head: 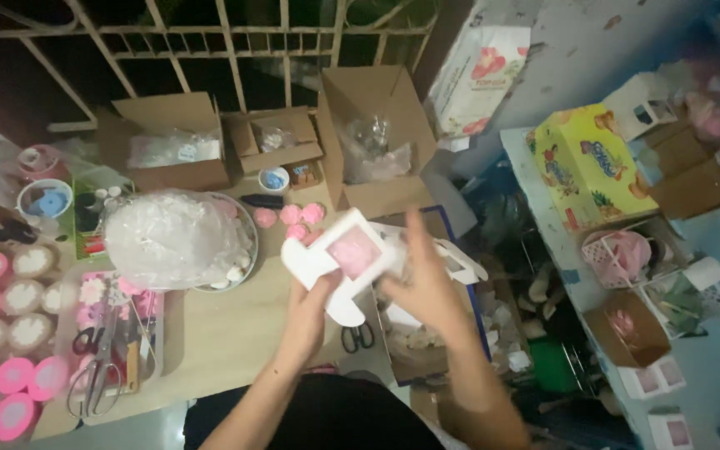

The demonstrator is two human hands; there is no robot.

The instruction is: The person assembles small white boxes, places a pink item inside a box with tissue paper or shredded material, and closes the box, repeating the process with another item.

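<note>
— Above the front edge of the desk, what are the two hands doing?

— Both are raised over it, near the middle of the view. The left hand has its grip clamped on the lower edge of a white window box, a small flat carton with a square see-through pane showing pink inside. The thumb lies on the front face and the fingers go behind it.

— And the right hand?

— It is just beside the box's right side, fingers spread and pointing up. It is blurred, so I cannot tell whether its grip touches the box or is only next to it; the fingers look apart, not closed on anything.

— Where does the box sit relative to the rest?

— Held in the air, tilted, in front of an open cardboard carton at the back of the desk. Just behind it lie a few pink round pieces. To its left is a round tray covered by crumpled clear plastic.

— Anything below the hands?

— A pair of black-handled scissors lies under the box. Farther left, a clear tray holds more scissors, and pink and white round items line the left edge.
</note>
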